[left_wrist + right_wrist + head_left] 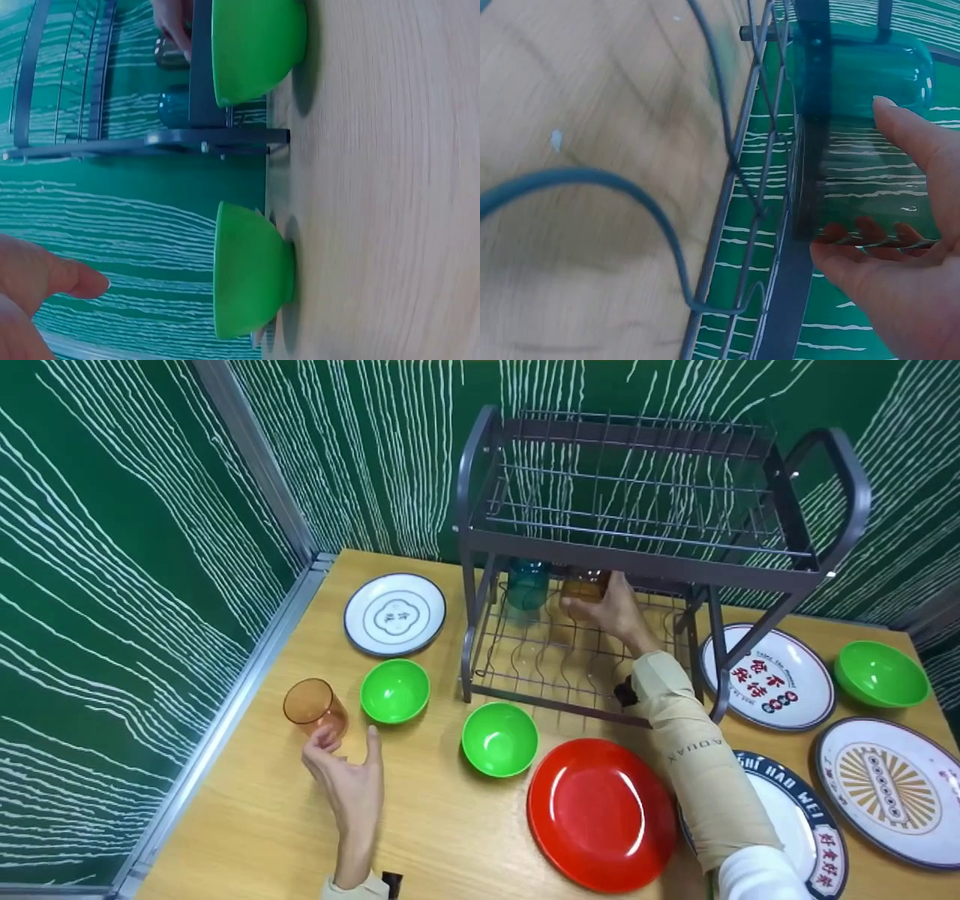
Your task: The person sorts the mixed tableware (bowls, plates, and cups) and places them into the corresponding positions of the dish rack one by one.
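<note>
Inside the lower tier of the dark dish rack [645,562], my right hand [619,611] grips an amber see-through glass [583,583], thumb on one side and fingers round the other. A teal glass [527,585] stands right beside it; the right wrist view shows both close together, bottoms up at the wire shelf [769,157]. My left hand [349,780] is over the table at the left, thumb apart and fingers loosely bent. Its fingertips overlap the lower side of an orange glass [309,703] in the head view. Close to that thumb sits a green bowl [395,691].
Another green bowl [499,739] and a red plate [600,814] lie before the rack. A small white plate [394,615] is left of it. At right are several patterned plates, one [885,791] near the edge, and a green bowl [881,675]. Green walls enclose the table.
</note>
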A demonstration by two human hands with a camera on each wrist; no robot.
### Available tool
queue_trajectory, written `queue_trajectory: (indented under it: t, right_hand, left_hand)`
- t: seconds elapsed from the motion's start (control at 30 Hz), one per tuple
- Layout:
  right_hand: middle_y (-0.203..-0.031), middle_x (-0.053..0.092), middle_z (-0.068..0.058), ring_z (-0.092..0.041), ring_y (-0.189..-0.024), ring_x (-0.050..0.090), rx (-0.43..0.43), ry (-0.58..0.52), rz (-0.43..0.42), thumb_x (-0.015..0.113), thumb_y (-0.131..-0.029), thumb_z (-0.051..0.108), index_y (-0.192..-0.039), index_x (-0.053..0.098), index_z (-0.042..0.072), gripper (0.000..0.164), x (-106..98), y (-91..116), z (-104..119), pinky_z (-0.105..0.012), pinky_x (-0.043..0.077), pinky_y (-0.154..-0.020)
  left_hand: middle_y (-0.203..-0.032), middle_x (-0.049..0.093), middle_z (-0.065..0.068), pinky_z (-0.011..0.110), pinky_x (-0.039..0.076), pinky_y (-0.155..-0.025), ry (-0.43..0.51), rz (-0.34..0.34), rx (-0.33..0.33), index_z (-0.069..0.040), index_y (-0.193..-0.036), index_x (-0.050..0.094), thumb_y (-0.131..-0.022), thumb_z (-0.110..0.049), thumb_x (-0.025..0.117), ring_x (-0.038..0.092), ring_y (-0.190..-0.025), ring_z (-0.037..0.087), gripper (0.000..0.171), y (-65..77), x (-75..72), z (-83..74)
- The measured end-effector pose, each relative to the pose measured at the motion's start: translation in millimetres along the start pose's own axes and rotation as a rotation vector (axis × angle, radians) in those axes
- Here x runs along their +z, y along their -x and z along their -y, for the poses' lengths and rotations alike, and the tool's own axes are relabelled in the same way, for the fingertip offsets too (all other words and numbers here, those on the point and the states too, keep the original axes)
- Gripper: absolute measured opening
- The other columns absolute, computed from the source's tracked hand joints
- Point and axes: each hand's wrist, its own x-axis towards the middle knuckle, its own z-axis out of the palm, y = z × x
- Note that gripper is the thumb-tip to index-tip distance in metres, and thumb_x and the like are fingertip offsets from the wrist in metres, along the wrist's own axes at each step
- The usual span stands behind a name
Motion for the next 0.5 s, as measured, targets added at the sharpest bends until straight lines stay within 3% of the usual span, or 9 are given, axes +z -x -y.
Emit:
queue_trajectory:
  t: [0.07,0.27,0.5]
  right_hand:
    - [-0.157,0.011,0.000,-0.015,-0.142,0.012,-0.022,0.002,-0.009,0.079,-0.078,0.024,-0.152,-0.004,0.025,0.111,-0.5,0.5,-1.3,-0.042,0.019,-0.114]
    - [-0.155,0.015,-0.003,-0.018,-0.142,0.015,-0.083,-0.108,0.002,0.079,-0.077,0.010,-0.151,-0.001,0.029,0.110,-4.9,9.7,11.3,-0.043,0.015,-0.115]
    - [-0.154,0.018,-0.004,-0.023,-0.141,0.018,-0.057,-0.132,0.033,0.077,-0.079,0.009,-0.151,0.003,0.030,0.105,-8.8,17.6,27.8,-0.043,0.018,-0.115]
  left_hand:
    - [-0.117,0.036,0.019,0.039,0.036,-0.086,-0.002,-0.018,-0.011,0.002,-0.124,0.035,-0.077,-0.012,0.078,0.039,-0.105,0.031,0.065,-3.1,-0.2,2.5]
    - [-0.120,0.031,0.022,0.041,0.030,-0.097,-0.016,-0.072,-0.071,0.003,-0.135,0.027,-0.072,-0.013,0.082,0.032,-0.114,0.031,0.085,-13.9,-1.0,10.1]
    - [-0.139,0.019,0.025,0.046,0.024,-0.111,-0.039,-0.026,-0.178,-0.005,-0.148,0.011,-0.071,-0.022,0.083,0.023,-0.133,0.033,0.106,-27.3,-2.8,17.7]
